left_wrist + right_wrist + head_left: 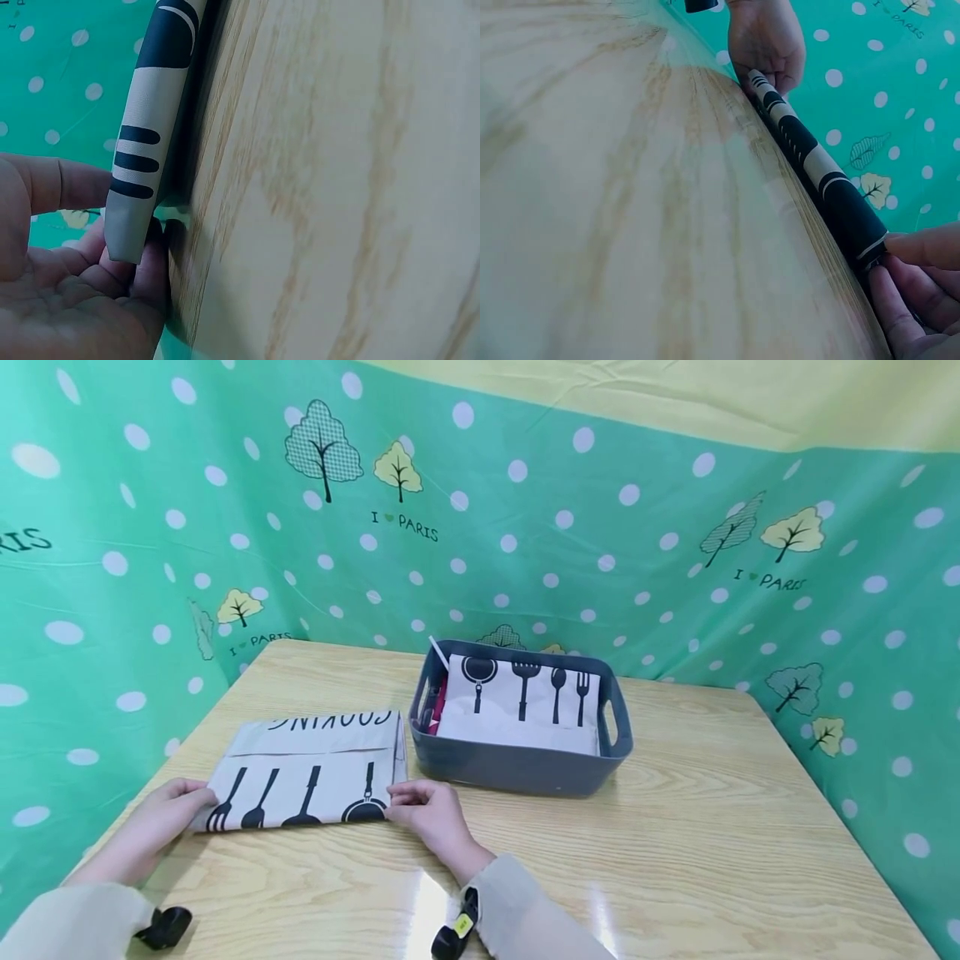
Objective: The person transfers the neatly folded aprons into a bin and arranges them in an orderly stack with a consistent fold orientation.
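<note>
A folded white cloth (303,781) printed with black kitchen utensils and the word "COOKING" lies on the left of the table. My left hand (167,814) holds its near left corner, thumb above and fingers beneath, as the left wrist view shows on the cloth's folded edge (150,112). At the near right corner, my right hand (433,817) pinches the cloth between thumb and fingers. The right wrist view looks along the front fold (810,154), with the left hand (769,45) at its far end. The cloth's underside is hidden.
Behind and right of the cloth stands a grey plastic basket (517,766). Inside are another white utensil-print cloth (517,727), a red item (438,703) and a white stick (438,652). A green dotted curtain (525,527) hangs behind the wooden table (720,827).
</note>
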Action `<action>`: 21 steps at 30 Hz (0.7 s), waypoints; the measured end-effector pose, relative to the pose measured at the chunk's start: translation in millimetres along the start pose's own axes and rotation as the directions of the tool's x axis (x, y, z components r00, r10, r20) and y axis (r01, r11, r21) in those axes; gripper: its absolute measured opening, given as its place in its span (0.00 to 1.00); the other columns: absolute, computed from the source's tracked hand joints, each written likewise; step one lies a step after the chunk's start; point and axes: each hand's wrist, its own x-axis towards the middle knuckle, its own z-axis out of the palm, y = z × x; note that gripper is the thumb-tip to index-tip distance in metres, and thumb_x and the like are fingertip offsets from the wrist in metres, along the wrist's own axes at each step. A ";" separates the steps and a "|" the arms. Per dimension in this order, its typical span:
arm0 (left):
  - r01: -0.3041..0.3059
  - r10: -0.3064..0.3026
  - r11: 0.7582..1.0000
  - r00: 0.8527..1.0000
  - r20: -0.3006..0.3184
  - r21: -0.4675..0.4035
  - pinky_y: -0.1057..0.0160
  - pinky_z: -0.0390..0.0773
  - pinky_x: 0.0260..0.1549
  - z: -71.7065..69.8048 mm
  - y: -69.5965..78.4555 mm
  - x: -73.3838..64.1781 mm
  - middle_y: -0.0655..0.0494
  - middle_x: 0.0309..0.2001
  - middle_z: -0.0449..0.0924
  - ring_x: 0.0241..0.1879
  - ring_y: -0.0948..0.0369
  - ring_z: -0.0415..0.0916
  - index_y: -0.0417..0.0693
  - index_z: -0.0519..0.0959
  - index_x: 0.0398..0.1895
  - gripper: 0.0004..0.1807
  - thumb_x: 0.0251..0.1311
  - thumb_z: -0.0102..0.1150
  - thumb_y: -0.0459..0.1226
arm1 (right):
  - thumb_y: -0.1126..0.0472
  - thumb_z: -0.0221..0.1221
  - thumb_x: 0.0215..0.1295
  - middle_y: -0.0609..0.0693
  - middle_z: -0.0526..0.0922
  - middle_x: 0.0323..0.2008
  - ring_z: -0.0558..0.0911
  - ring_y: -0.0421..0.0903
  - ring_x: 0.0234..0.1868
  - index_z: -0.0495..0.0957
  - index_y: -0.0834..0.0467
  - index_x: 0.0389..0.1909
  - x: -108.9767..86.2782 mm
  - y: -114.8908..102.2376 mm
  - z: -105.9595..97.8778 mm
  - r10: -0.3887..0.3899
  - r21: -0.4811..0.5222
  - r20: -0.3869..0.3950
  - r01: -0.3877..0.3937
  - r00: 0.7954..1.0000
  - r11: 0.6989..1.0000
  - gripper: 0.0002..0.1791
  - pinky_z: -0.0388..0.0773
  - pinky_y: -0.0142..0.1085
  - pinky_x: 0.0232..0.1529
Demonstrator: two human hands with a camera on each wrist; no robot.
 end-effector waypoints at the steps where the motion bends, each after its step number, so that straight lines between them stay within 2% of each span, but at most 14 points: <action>1: 0.002 -0.002 1.000 1.000 -0.003 0.003 0.75 0.68 0.33 0.1 0.5 -0.1 0.39 0.50 0.73 0.35 0.76 0.64 0.26 0.65 0.55 0.26 0.71 0.43 0.44 | 0.71 0.69 0.50 0.52 0.88 0.31 0.79 0.34 0.31 0.87 0.62 0.42 0.3 0.0 0.2 0.000 0.009 -0.002 0.000 1.000 1.000 0.15 0.76 0.24 0.34; 5: 0.009 -0.009 1.000 1.000 -0.003 0.005 0.74 0.68 0.33 0.2 2.0 -0.1 0.40 0.50 0.72 0.35 0.74 0.65 0.27 0.65 0.54 0.25 0.71 0.43 0.44 | 0.73 0.68 0.49 0.56 0.88 0.31 0.80 0.34 0.29 0.87 0.62 0.42 0.2 -1.1 0.3 -0.008 0.017 0.006 0.008 1.000 1.000 0.16 0.77 0.24 0.35; 9: 0.015 -0.015 1.000 1.000 0.003 0.012 0.73 0.68 0.34 0.1 2.3 -0.2 0.34 0.53 0.70 0.38 0.71 0.65 0.27 0.65 0.55 0.26 0.71 0.43 0.45 | 0.76 0.67 0.49 0.52 0.87 0.27 0.81 0.34 0.29 0.86 0.62 0.42 -1.4 -3.1 -0.2 -0.016 0.029 0.027 0.015 0.999 0.999 0.17 0.78 0.25 0.37; 12: 0.015 -0.015 1.000 1.000 0.000 0.026 0.71 0.67 0.35 -0.2 2.5 -0.8 0.29 0.55 0.68 0.40 0.67 0.66 0.26 0.65 0.55 0.27 0.71 0.42 0.45 | 0.77 0.64 0.50 0.52 0.87 0.26 0.80 0.36 0.27 0.86 0.62 0.42 -2.6 -4.0 0.1 -0.014 0.029 0.055 0.013 0.998 0.999 0.17 0.77 0.26 0.35; 13: 0.011 -0.011 0.999 1.000 -0.004 0.031 0.71 0.67 0.35 -0.1 2.3 -1.2 0.29 0.55 0.68 0.40 0.69 0.66 0.26 0.66 0.55 0.27 0.71 0.42 0.45 | 0.77 0.63 0.50 0.53 0.86 0.25 0.79 0.36 0.27 0.86 0.62 0.42 -3.0 -4.2 -0.1 -0.015 0.028 0.069 0.013 0.997 1.000 0.17 0.77 0.26 0.34; 17: 0.017 -0.016 0.999 1.000 -0.002 0.043 0.70 0.66 0.37 -0.5 2.6 -0.5 0.27 0.57 0.66 0.45 0.61 0.68 0.25 0.66 0.56 0.28 0.72 0.42 0.46 | 0.77 0.62 0.48 0.50 0.83 0.23 0.77 0.36 0.24 0.86 0.63 0.41 -5.0 -6.1 -2.5 0.004 0.019 0.161 -0.007 0.987 1.000 0.18 0.74 0.26 0.30; 18: 0.018 -0.018 0.999 1.000 -0.001 0.041 0.70 0.66 0.37 -0.5 2.3 0.1 0.27 0.57 0.66 0.45 0.60 0.68 0.25 0.65 0.57 0.29 0.71 0.42 0.46 | 0.78 0.62 0.47 0.48 0.82 0.22 0.76 0.36 0.24 0.86 0.64 0.40 -5.6 -7.1 -3.6 0.015 0.020 0.194 -0.019 0.981 1.000 0.17 0.73 0.26 0.29; 21: 0.035 -0.035 0.999 0.999 0.000 0.038 0.68 0.65 0.40 0.1 2.2 1.8 0.25 0.59 0.64 0.51 0.50 0.67 0.24 0.63 0.60 0.31 0.71 0.41 0.47 | 0.78 0.63 0.45 0.43 0.78 0.20 0.75 0.37 0.23 0.85 0.66 0.38 -7.8 -11.8 -7.1 0.064 0.012 0.281 -0.070 0.957 0.997 0.16 0.71 0.26 0.25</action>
